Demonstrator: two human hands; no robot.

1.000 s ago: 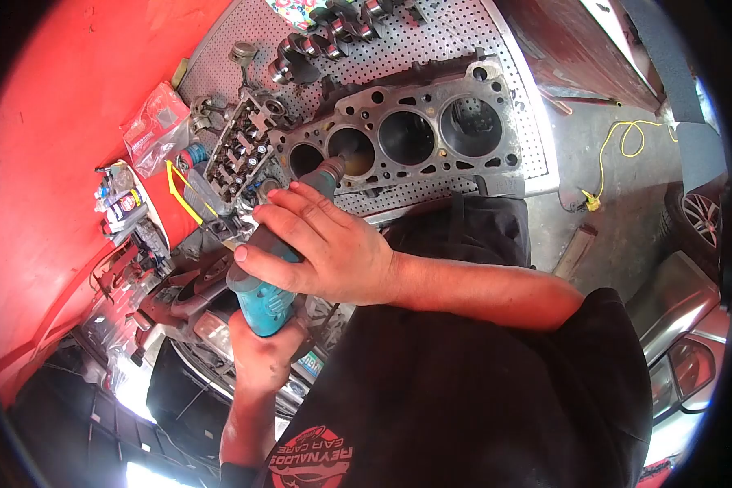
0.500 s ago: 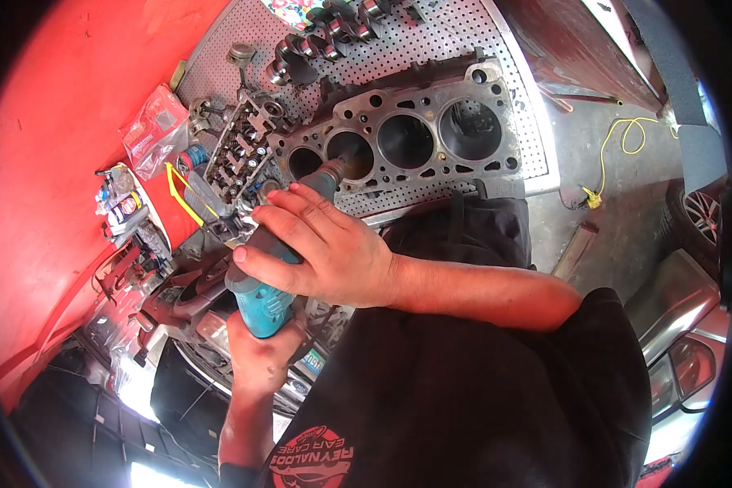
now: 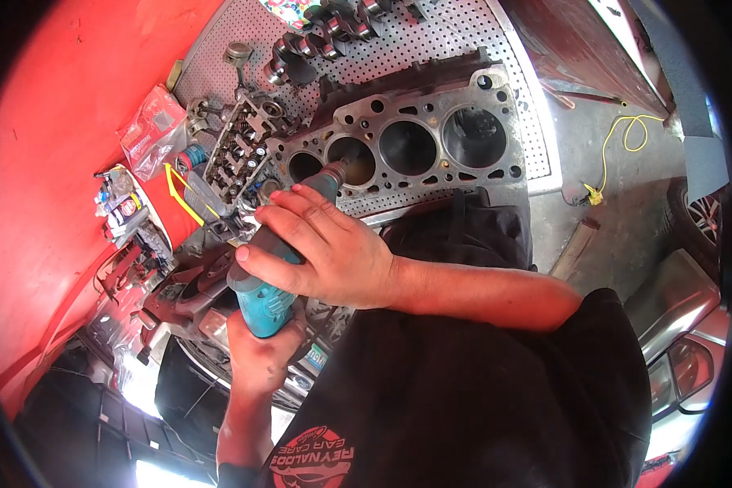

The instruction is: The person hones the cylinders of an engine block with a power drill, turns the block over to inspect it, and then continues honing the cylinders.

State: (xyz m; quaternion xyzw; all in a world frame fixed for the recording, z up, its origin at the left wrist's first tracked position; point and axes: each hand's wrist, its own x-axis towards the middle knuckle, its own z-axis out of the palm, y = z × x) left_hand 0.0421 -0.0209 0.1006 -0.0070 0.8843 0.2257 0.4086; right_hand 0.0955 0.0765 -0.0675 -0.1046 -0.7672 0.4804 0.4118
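Observation:
A teal and black power drill (image 3: 266, 307) points up and forward across the view. My left hand (image 3: 262, 350) is wrapped round its rear grip from below. Over the drill's body lies my right hand (image 3: 331, 254), closed on it with the thumb on the near side. The drill's chuck (image 3: 333, 169) sits at the near-left rim of the second bore from the left in an engine block (image 3: 366, 118). Whatever the chuck holds reaches into that bore; its end is hidden in the dark. The block's several cylinder bores face me.
A perforated metal table (image 3: 211, 61) carries the block. Left of it lies a cylinder head (image 3: 240, 154), and a piston with its rod (image 3: 237, 55) stands behind. A crankshaft (image 3: 317, 45) rests at the back. A yellow cord (image 3: 606, 163) trails on the floor at right.
The view has shifted slightly, so the block appears a little farther right. Both hands keep their hold on the drill, and its chuck stays at the same bore.

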